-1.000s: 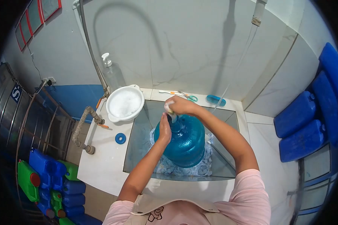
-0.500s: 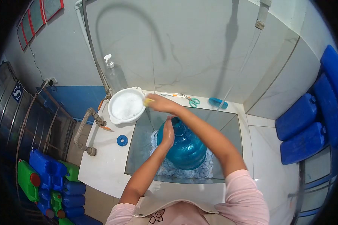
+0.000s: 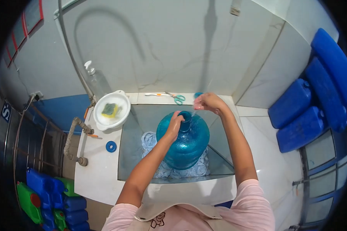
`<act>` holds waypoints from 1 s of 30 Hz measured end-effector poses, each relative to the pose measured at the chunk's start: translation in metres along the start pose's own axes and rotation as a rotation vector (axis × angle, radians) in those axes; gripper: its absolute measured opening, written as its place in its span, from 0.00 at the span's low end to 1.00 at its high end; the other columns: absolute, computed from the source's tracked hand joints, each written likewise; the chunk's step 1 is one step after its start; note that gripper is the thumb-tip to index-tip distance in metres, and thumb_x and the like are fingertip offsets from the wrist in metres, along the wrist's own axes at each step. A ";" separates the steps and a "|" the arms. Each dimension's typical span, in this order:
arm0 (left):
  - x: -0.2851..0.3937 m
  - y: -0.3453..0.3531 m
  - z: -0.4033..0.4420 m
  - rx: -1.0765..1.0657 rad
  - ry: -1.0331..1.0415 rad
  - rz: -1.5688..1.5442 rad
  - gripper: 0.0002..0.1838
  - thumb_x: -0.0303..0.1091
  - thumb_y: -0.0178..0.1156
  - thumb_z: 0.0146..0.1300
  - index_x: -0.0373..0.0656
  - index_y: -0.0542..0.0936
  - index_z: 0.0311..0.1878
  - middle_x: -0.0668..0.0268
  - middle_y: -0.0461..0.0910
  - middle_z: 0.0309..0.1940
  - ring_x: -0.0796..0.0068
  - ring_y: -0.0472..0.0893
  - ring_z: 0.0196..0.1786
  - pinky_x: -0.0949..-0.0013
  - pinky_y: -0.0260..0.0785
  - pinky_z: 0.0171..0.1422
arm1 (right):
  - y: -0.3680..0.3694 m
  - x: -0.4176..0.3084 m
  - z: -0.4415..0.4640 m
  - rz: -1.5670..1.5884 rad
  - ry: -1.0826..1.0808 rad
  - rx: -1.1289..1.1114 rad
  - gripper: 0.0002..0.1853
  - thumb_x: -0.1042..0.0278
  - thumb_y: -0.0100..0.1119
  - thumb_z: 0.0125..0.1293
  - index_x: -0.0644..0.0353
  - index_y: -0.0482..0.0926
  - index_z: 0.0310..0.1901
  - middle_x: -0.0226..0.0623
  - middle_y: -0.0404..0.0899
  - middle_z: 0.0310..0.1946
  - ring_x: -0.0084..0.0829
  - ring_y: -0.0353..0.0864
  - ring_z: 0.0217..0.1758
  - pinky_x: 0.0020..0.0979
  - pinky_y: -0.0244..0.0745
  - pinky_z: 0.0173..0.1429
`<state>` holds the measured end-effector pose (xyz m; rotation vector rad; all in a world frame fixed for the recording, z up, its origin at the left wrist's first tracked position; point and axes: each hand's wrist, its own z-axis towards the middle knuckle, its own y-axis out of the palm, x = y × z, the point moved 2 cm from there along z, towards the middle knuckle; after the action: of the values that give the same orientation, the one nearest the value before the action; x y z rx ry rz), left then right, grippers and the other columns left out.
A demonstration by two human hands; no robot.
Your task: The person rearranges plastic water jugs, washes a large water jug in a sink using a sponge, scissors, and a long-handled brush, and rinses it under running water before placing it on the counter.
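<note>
A translucent blue water jug stands upright in the glass basin, on a layer of pale blue rosette-like pieces. My left hand is closed around the jug's neck, fingers at the rim of its mouth. Up and to the right of the mouth, my right hand is bent at the wrist, its fingers loosely curled with nothing visible in them. A thin water stream falls by that hand. Just behind its fingers lies a blue brush, partly hidden. A yellow-green sponge rests in the foamy white bowl.
Green-handled scissors and a white-orange toothbrush lie on the back ledge. A pump bottle stands behind the bowl. A blue ring and a pipe are at left. Blue jerrycans stand at right.
My right hand has left the sponge in the bowl and moved right, across to the water stream near the brush. My left hand stays at the jug's neck. The view has shifted.
</note>
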<state>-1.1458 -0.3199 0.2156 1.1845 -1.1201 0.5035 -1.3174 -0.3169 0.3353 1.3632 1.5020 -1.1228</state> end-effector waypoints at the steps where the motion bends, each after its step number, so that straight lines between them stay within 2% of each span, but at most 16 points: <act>1: -0.003 0.011 0.008 -0.028 -0.051 0.091 0.15 0.30 0.48 0.57 0.43 0.71 0.48 0.68 0.71 0.35 0.78 0.70 0.40 0.76 0.62 0.48 | -0.002 -0.002 -0.001 -0.022 -0.004 -0.005 0.10 0.78 0.43 0.61 0.76 0.74 0.36 0.50 0.78 0.33 0.38 0.82 0.36 0.31 0.81 0.45; 6: -0.012 0.043 0.039 -0.033 -0.041 0.257 0.13 0.29 0.48 0.52 0.38 0.73 0.42 0.68 0.68 0.29 0.77 0.66 0.33 0.74 0.58 0.37 | -0.007 -0.015 -0.001 -0.071 -0.007 0.042 0.11 0.78 0.42 0.60 0.75 0.75 0.34 0.46 0.78 0.26 0.35 0.82 0.28 0.30 0.82 0.37; 8: -0.017 0.039 0.049 -0.232 -0.098 0.253 0.15 0.28 0.48 0.52 0.37 0.74 0.44 0.68 0.71 0.29 0.76 0.69 0.33 0.75 0.61 0.38 | -0.009 -0.015 0.001 -0.195 0.022 0.034 0.07 0.80 0.44 0.56 0.69 0.75 0.32 0.41 0.77 0.27 0.29 0.79 0.29 0.27 0.78 0.37; 9: -0.009 0.036 0.050 -0.233 -0.100 0.256 0.15 0.28 0.48 0.52 0.37 0.74 0.44 0.68 0.71 0.29 0.76 0.69 0.33 0.75 0.61 0.38 | -0.011 -0.013 0.002 -0.191 0.022 0.035 0.07 0.80 0.44 0.56 0.69 0.75 0.32 0.41 0.77 0.27 0.29 0.79 0.29 0.27 0.78 0.37; 11: 0.006 0.038 0.042 -0.617 -0.234 0.237 0.17 0.29 0.48 0.53 0.36 0.74 0.46 0.67 0.74 0.31 0.76 0.73 0.36 0.75 0.65 0.40 | -0.011 -0.010 0.005 -0.131 -0.025 -0.022 0.07 0.79 0.45 0.56 0.67 0.75 0.31 0.39 0.77 0.25 0.27 0.77 0.27 0.25 0.76 0.33; 12: 0.005 0.036 0.043 -0.614 -0.235 0.240 0.17 0.29 0.48 0.53 0.36 0.74 0.46 0.67 0.74 0.31 0.76 0.73 0.36 0.75 0.65 0.40 | -0.011 -0.010 0.006 -0.129 -0.027 -0.026 0.07 0.79 0.45 0.56 0.67 0.75 0.31 0.39 0.77 0.25 0.27 0.77 0.27 0.25 0.76 0.33; 14: 0.000 0.033 0.049 -0.337 -0.284 0.217 0.13 0.29 0.48 0.56 0.37 0.75 0.43 0.64 0.78 0.36 0.75 0.77 0.37 0.73 0.71 0.41 | -0.011 -0.009 0.006 -0.138 -0.019 -0.032 0.06 0.78 0.46 0.56 0.66 0.75 0.30 0.38 0.77 0.25 0.26 0.77 0.26 0.24 0.75 0.31; 15: -0.002 0.042 0.045 -0.339 -0.283 0.220 0.13 0.29 0.48 0.56 0.37 0.75 0.43 0.64 0.78 0.36 0.75 0.77 0.37 0.73 0.71 0.41 | -0.011 -0.011 0.006 -0.137 -0.022 -0.030 0.06 0.78 0.46 0.56 0.66 0.75 0.30 0.38 0.77 0.25 0.26 0.77 0.26 0.24 0.75 0.31; 17: -0.004 0.053 0.031 0.134 -0.092 0.180 0.15 0.24 0.48 0.50 0.35 0.77 0.41 0.63 0.77 0.32 0.76 0.76 0.37 0.73 0.68 0.39 | -0.010 -0.013 0.003 -0.205 -0.040 0.066 0.06 0.78 0.46 0.55 0.66 0.75 0.28 0.38 0.77 0.24 0.25 0.76 0.24 0.24 0.75 0.29; 18: -0.005 0.049 0.034 0.135 -0.095 0.182 0.15 0.24 0.48 0.50 0.35 0.77 0.41 0.63 0.77 0.32 0.76 0.76 0.37 0.73 0.68 0.39 | -0.010 -0.014 0.002 -0.203 -0.039 0.065 0.06 0.78 0.46 0.55 0.66 0.75 0.28 0.38 0.77 0.24 0.25 0.76 0.24 0.24 0.75 0.29; 21: 0.008 0.051 0.039 -0.313 -0.214 0.224 0.13 0.23 0.47 0.52 0.35 0.77 0.39 0.67 0.75 0.28 0.77 0.76 0.31 0.77 0.68 0.36 | -0.010 -0.014 0.000 -0.123 -0.025 0.016 0.06 0.78 0.46 0.55 0.65 0.75 0.27 0.38 0.77 0.24 0.25 0.76 0.23 0.24 0.74 0.28; 24: -0.018 0.036 0.073 -0.209 -0.206 0.169 0.13 0.23 0.48 0.52 0.35 0.77 0.39 0.65 0.77 0.31 0.78 0.76 0.32 0.76 0.68 0.35 | -0.014 -0.016 0.004 -0.140 -0.008 -0.020 0.06 0.79 0.47 0.54 0.66 0.76 0.27 0.38 0.77 0.24 0.26 0.77 0.23 0.24 0.75 0.29; 25: 0.002 0.050 0.052 -0.078 -0.258 0.167 0.13 0.24 0.49 0.53 0.35 0.77 0.41 0.64 0.78 0.31 0.77 0.77 0.32 0.74 0.68 0.34 | -0.016 -0.012 0.009 -0.153 -0.021 -0.042 0.06 0.79 0.47 0.54 0.66 0.76 0.27 0.38 0.77 0.24 0.26 0.77 0.24 0.24 0.75 0.30; 26: 0.007 0.057 0.046 -0.079 -0.262 0.168 0.13 0.24 0.49 0.53 0.35 0.77 0.41 0.64 0.78 0.31 0.77 0.77 0.32 0.74 0.68 0.34 | -0.019 -0.007 0.013 -0.166 -0.032 -0.064 0.06 0.79 0.47 0.54 0.66 0.76 0.28 0.38 0.77 0.24 0.26 0.78 0.24 0.24 0.76 0.30; 28: 0.003 0.059 0.042 0.035 -0.135 0.188 0.13 0.24 0.50 0.53 0.35 0.77 0.42 0.63 0.78 0.31 0.76 0.76 0.31 0.74 0.68 0.34 | -0.018 -0.008 0.013 -0.185 -0.037 -0.028 0.06 0.79 0.47 0.53 0.66 0.76 0.28 0.38 0.77 0.24 0.26 0.78 0.25 0.24 0.75 0.30; 30: -0.001 0.055 0.046 0.026 -0.133 0.158 0.13 0.24 0.50 0.53 0.35 0.77 0.42 0.63 0.78 0.31 0.76 0.76 0.31 0.74 0.68 0.35 | -0.017 -0.007 0.010 -0.207 -0.037 0.007 0.06 0.79 0.47 0.53 0.67 0.76 0.28 0.38 0.77 0.24 0.26 0.79 0.25 0.24 0.75 0.29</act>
<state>-1.2099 -0.3417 0.2387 1.1711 -1.3323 0.5684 -1.3335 -0.3290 0.3410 1.2052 1.6421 -1.2754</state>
